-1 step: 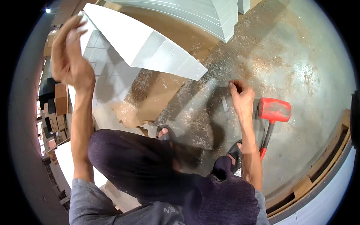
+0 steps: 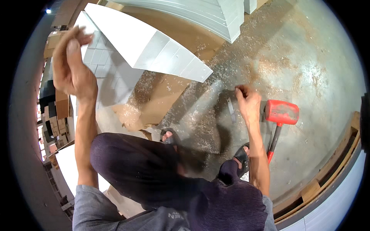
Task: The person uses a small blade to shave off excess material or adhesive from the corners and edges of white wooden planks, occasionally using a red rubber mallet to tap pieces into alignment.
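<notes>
My left hand (image 2: 76,67) is raised beside the left end of a stack of white panels (image 2: 133,40), slightly blurred, with its thumb and curved fingers apart and nothing seen in them. Whether it touches the panels is hard to tell. My right hand (image 2: 249,103) hovers over the floor with fingers curled in toward the thumb; anything in them is hidden. Close to its left lies a thin metal strip (image 2: 231,110). On the right is a mallet with a worn red head (image 2: 282,112) and a dark and red handle, not held.
Brown cardboard (image 2: 163,96) lies under the panels. More stacked white panels (image 2: 216,15) stand at the far side. Shavings and dust (image 2: 200,131) litter the grey floor around my sandalled feet. Wooden pieces (image 2: 310,191) line the right edge, and boxes (image 2: 61,106) are at the left.
My left hand has shifted a little toward me, its fingers bending further to the right. My right hand has dropped very slightly. The panels and mallet stay put.
</notes>
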`<state>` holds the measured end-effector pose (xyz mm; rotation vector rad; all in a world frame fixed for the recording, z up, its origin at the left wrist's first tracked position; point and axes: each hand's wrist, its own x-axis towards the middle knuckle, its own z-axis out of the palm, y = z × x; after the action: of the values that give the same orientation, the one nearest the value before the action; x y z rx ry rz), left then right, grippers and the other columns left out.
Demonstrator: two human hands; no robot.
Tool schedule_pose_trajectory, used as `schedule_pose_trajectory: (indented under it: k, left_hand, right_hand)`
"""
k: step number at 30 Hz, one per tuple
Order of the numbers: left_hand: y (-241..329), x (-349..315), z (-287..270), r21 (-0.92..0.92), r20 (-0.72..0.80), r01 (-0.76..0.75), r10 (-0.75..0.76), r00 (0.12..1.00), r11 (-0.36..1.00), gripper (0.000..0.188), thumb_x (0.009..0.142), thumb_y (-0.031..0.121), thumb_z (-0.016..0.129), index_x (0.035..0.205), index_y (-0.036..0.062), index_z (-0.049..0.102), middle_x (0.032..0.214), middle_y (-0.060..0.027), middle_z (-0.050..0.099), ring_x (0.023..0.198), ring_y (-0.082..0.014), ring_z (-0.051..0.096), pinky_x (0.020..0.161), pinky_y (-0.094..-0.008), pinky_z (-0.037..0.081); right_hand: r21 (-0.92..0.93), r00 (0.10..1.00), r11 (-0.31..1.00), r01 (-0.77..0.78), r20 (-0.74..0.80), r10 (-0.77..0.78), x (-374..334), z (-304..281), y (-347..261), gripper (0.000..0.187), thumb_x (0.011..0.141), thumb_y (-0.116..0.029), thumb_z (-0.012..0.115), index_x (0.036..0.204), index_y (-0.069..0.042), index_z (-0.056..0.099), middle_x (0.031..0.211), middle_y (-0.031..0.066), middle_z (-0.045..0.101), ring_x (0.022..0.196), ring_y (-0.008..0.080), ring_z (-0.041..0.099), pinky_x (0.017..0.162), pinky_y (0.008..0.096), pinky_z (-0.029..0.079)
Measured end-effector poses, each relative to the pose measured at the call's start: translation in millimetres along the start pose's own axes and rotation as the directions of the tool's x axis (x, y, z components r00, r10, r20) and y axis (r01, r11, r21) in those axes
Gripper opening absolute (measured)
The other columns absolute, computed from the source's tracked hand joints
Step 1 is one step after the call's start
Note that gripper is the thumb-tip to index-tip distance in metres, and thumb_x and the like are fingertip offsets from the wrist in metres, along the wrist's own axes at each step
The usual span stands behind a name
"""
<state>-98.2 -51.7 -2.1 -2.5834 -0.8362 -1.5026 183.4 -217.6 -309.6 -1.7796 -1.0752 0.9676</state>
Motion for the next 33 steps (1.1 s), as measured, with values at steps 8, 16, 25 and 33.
schedule_pose_trajectory:
  k: [8, 16, 25, 33]
  left_hand:
    - [35.3, -121.2, -9.1, 0.151, 0.461, 0.663, -0.646, 0.609, 0.733, 0.017, 0.096, 0.0, 0.06, 0.107, -0.008, 0.07, 0.089, -0.0116, 0.073, 0.081, -0.0162, 0.07, 0.072, -0.0286, 0.056]
    - [35.9, -189.6, 18.4, 0.133, 0.708, 0.912, -0.681, 0.187, 0.389, 0.026, 0.098, 0.009, 0.063, 0.118, -0.0058, 0.068, 0.105, -0.0155, 0.074, 0.098, -0.0209, 0.07, 0.086, -0.0317, 0.057]
    - [45.7, -201.7, 42.2, 0.11, 0.86, 0.951, -0.507, 0.054, 0.288, 0.034, 0.101, 0.02, 0.063, 0.125, -0.005, 0.066, 0.112, -0.0159, 0.073, 0.097, -0.0169, 0.068, 0.084, -0.0289, 0.055]
    - [64.0, -138.1, 77.4, 0.022, 0.956, 0.983, -0.291, 0.032, 0.181, 0.039, 0.104, 0.032, 0.057, 0.108, -0.0046, 0.071, 0.098, -0.0105, 0.075, 0.086, -0.0127, 0.066, 0.075, -0.0289, 0.053]
  right_hand:
    - [-0.63, 0.974, 0.764, 0.139, 0.226, 0.009, -31.7, 15.5, -8.7, 0.026, 0.086, -0.019, 0.074, 0.105, -0.004, 0.066, 0.106, 0.0168, 0.067, 0.095, 0.0398, 0.068, 0.077, 0.0511, 0.055]
    - [-0.645, 0.948, 0.718, 0.263, 0.311, -0.068, -37.6, 37.3, -4.6, 0.026, 0.083, 0.0, 0.06, 0.109, 0.001, 0.062, 0.112, 0.0174, 0.065, 0.109, 0.0366, 0.064, 0.082, 0.0493, 0.058]
    - [0.32, 0.979, 0.935, -0.149, 0.179, 0.095, -45.6, 36.3, -34.7, 0.015, 0.091, -0.005, 0.068, 0.101, 0.002, 0.061, 0.073, 0.0087, 0.066, 0.064, 0.0205, 0.065, 0.06, 0.033, 0.053]
    - [0.788, 0.987, 0.597, -0.154, 0.097, 0.127, -40.5, 22.5, -130.9, 0.022, 0.098, -0.018, 0.067, 0.092, 0.002, 0.062, 0.069, 0.0042, 0.062, 0.057, 0.0086, 0.056, 0.051, 0.0242, 0.045]
